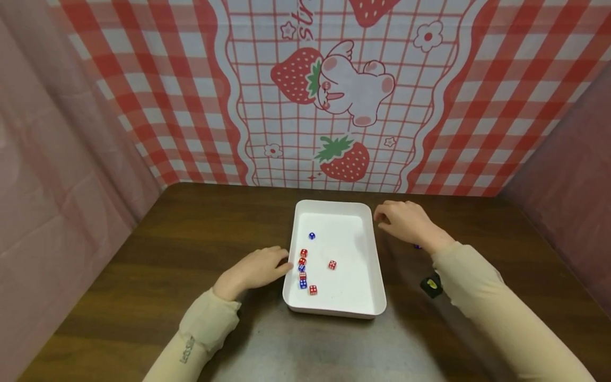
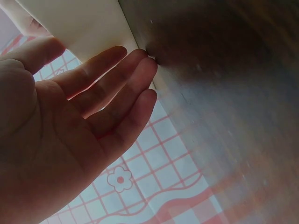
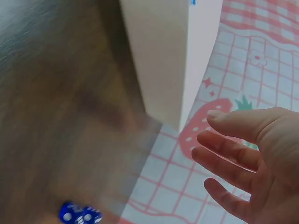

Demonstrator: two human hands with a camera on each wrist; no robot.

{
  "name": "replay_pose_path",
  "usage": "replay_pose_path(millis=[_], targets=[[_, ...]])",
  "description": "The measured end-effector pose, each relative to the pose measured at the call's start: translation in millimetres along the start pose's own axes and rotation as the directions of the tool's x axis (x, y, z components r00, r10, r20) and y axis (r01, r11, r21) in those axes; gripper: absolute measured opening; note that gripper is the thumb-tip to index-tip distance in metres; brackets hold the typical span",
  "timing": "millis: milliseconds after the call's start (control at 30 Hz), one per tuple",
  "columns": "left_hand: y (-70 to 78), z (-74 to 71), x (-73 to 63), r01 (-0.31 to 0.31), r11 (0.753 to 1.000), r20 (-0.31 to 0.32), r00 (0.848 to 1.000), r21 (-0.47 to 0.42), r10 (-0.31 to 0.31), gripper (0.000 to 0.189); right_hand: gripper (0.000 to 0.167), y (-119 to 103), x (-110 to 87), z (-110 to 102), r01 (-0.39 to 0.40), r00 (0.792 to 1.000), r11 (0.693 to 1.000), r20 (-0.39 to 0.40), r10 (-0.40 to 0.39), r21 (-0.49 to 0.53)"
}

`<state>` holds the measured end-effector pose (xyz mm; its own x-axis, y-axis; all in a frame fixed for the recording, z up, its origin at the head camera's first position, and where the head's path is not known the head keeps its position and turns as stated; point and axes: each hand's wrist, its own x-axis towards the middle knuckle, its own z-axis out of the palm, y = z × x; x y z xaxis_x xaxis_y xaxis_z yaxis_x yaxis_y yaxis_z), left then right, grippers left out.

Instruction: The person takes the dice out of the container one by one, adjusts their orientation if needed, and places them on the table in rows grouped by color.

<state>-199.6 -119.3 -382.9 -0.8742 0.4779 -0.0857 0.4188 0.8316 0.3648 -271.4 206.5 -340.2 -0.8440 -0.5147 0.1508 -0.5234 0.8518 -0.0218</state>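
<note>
A white rectangular tray (image 1: 333,313) sits on the table with several red and blue dice in it. Most form a row along its left wall, such as a red die (image 1: 303,253) and a blue die (image 1: 303,284). One red die (image 1: 332,265) lies near the middle, a blue die (image 1: 312,235) farther back. My left hand (image 1: 255,268) is at the tray's left wall, fingers loosely extended, fingertips low by its base in the left wrist view. Beyond the tray's right wall, my right hand (image 1: 403,220) hovers near the far corner with relaxed fingers, holding nothing.
Two blue dice (image 3: 79,214) lie on the wooden table (image 1: 229,223) right of the tray, mostly hidden by the right forearm in the head view. A small black object (image 1: 431,285) shows beside the right sleeve. A strawberry-print cloth (image 1: 258,132) hangs behind, with pink curtains at both sides.
</note>
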Motion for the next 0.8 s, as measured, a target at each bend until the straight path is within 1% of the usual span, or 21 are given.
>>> replay_pose_path(millis=[100,200,400,633,800], targets=[[-0.1,0.1,0.1,-0.003,1.0,-0.003,1.0,-0.003,0.003,0.025,0.011,-6,5.8,-2,0.008,1.0,1.0,-0.012,-0.008,0.008],[-0.4,0.2,0.0,-0.007,1.0,-0.006,1.0,-0.001,0.007,0.024,0.013,-14,11.2,-2,0.0,1.0,0.999,-0.016,0.001,0.039],[-0.4,0.9,0.2,-0.018,1.0,-0.004,1.0,-0.001,0.018,0.024,0.016,-25,20.3,-2,-0.027,0.999,0.995,0.018,0.026,0.094],[0.3,-0.1,-0.2,-0.013,1.0,-0.003,1.0,-0.005,0.013,0.024,0.017,-37,30.6,-8,-0.035,0.999,0.994,0.02,0.033,0.104],[0.3,-0.6,-0.3,-0.011,1.0,-0.005,1.0,-0.003,0.011,0.023,0.017,-48,37.4,-11,-0.025,0.999,0.993,0.026,0.022,0.118]])
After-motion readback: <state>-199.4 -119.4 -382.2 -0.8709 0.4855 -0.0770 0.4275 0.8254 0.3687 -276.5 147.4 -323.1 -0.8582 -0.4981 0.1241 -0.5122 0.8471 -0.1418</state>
